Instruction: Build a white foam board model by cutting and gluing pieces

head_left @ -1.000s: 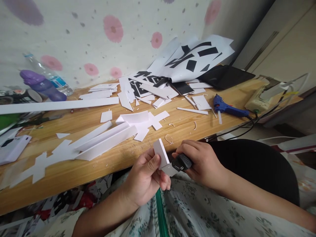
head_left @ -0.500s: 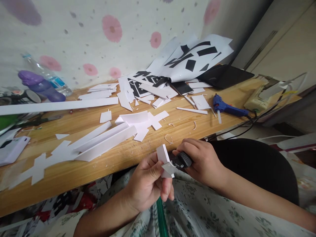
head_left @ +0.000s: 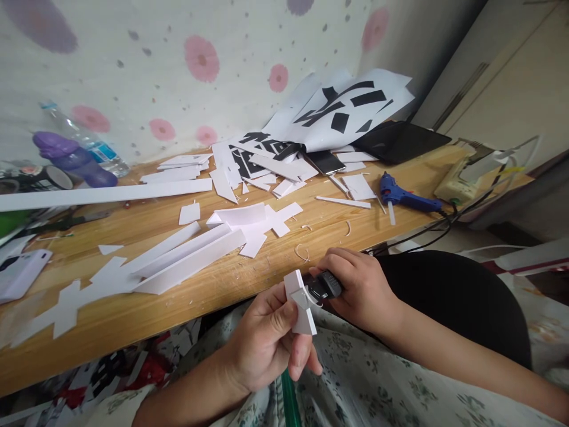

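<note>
My left hand (head_left: 267, 338) pinches a small white foam-board piece (head_left: 300, 301) just below the front edge of the wooden table (head_left: 178, 296), over my lap. My right hand (head_left: 360, 290) is wrapped round a black utility knife (head_left: 323, 286), whose tip touches the white piece at its upper right. The piece is seen nearly flat on, tilted, with a cut line across it. Both hands are closed on what they hold.
White foam-board strips (head_left: 186, 255) and scraps litter the table. A blue glue gun (head_left: 402, 196) lies at right with its cable, near a power strip (head_left: 457, 181). Printed sheets (head_left: 342, 110), a phone (head_left: 326, 161), a dark tablet (head_left: 400, 139) stand behind. Purple bottle (head_left: 71, 157) at left.
My left hand has turned the white piece from edge-up to more face-on and lowered it slightly. The knife stays against it, shifted a little left with my right hand.
</note>
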`<state>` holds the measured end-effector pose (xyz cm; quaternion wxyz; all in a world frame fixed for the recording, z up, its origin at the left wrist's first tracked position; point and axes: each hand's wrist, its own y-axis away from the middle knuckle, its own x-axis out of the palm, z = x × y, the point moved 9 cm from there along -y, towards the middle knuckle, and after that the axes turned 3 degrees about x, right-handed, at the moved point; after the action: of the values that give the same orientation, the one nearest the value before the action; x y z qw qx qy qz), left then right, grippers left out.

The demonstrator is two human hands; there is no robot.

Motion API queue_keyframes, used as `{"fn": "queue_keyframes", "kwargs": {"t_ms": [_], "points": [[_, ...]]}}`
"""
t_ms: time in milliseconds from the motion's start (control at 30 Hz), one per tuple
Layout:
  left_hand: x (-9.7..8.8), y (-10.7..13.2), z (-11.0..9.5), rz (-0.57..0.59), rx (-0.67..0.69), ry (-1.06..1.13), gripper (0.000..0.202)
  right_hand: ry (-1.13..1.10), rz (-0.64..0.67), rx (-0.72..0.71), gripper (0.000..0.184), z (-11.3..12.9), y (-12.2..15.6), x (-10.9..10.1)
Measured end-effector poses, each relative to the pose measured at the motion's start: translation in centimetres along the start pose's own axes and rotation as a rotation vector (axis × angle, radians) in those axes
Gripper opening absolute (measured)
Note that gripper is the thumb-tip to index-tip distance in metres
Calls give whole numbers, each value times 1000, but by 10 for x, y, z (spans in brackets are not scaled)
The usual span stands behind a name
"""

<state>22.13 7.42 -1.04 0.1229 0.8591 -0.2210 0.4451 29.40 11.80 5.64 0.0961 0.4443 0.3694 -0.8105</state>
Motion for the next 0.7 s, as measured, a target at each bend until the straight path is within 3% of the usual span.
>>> {"fn": "queue_keyframes", "kwargs": {"t_ms": [100, 267, 433, 600, 700], "points": [[2, 1, 3, 15, -18, -1, 25, -19, 11, 16, 3, -4, 0, 2], [2, 3, 3, 28, 15, 2, 23, -27, 51, 89, 5, -12, -1, 7], [4, 4, 8, 48, -31, -16, 23, -57, 66, 300, 6, -35, -2, 10], [-20, 3, -8, -229, -21, -281, 24, -561, 132, 517, 27, -47, 0, 21], [-29, 3, -18, -308, -9, -466, 25, -907, 235, 596, 31, -39, 2, 34]]}}
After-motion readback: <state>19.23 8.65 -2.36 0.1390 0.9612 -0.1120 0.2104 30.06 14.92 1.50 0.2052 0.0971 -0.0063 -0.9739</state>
